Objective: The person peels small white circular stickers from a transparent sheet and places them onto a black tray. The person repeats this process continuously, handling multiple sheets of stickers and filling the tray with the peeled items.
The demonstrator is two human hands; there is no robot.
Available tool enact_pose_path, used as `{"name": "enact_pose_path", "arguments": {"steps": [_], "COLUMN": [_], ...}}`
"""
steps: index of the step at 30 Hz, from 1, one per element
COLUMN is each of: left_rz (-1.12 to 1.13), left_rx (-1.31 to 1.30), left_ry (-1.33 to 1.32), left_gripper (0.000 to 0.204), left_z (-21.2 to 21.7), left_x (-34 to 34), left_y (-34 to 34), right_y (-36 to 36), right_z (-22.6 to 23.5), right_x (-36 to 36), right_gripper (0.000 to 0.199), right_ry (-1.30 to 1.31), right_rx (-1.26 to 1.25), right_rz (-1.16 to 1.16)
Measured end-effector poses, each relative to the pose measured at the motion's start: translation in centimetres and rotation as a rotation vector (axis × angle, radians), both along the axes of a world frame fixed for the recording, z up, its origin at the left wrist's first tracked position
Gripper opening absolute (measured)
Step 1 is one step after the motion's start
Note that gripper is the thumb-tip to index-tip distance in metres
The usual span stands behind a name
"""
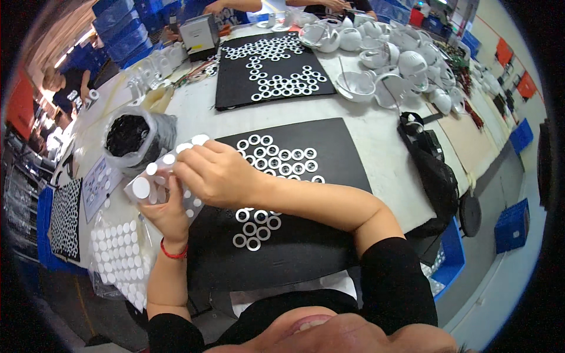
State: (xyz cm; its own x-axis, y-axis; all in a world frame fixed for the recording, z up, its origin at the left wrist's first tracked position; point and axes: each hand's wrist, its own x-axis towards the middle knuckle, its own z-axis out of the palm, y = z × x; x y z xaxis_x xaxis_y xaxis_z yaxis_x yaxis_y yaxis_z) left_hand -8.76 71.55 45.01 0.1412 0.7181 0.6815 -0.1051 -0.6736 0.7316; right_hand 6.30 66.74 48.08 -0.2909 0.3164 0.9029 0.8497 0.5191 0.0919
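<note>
A clear sheet of round white stickers (141,187) is raised at the left of the near black mat (306,247). My left hand (166,216), with a red cord at the wrist, is closed on the sheet's lower side. Over the sheet's upper edge, my right hand (213,176) has its fingers pinched together; whether a sticker is between the fingertips is hidden. Below my right forearm and beyond it, white rings with dark centres (253,229) lie on the mat. Another sheet of white stickers (118,250) rests at the table's left edge, on clear plastic.
A bag-lined bin of black pieces (132,138) stands beyond my hands. Farther off, another black mat (235,94) carries many rings. White rounded shells (406,62) are heaped at the far right, near a black cloth bag (426,170). Other people's hands (215,7) work across the table.
</note>
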Motion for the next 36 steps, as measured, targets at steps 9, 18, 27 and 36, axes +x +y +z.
{"name": "enact_pose_path", "arguments": {"steps": [9, 18, 27, 36], "left_rz": [-0.027, -0.052, -0.226, -0.187], "left_rx": [-0.020, 0.005, -0.128, -0.154], "left_ry": [-0.040, -0.100, -0.203, -0.133], "left_gripper": [0.028, 0.025, 0.026, 0.024], "left_z": [-0.1, 0.5, 0.5, 1.3], "left_x": [0.5, 0.5, 1.5, 0.9], "left_y": [0.3, 0.2, -0.3, -0.4], "right_y": [-0.1, 0.8, 0.0, 0.6], "right_z": [0.3, 0.4, 1.3, 0.3], "right_x": [0.3, 0.0, 0.3, -0.3], "right_gripper": [0.020, 0.010, 0.009, 0.013], "right_ry": [0.059, 0.340, 0.540, 0.388], "right_rx": [-0.058, -0.231, -0.483, -0.347], "right_rz": [-0.007, 0.145, 0.240, 0.175]}}
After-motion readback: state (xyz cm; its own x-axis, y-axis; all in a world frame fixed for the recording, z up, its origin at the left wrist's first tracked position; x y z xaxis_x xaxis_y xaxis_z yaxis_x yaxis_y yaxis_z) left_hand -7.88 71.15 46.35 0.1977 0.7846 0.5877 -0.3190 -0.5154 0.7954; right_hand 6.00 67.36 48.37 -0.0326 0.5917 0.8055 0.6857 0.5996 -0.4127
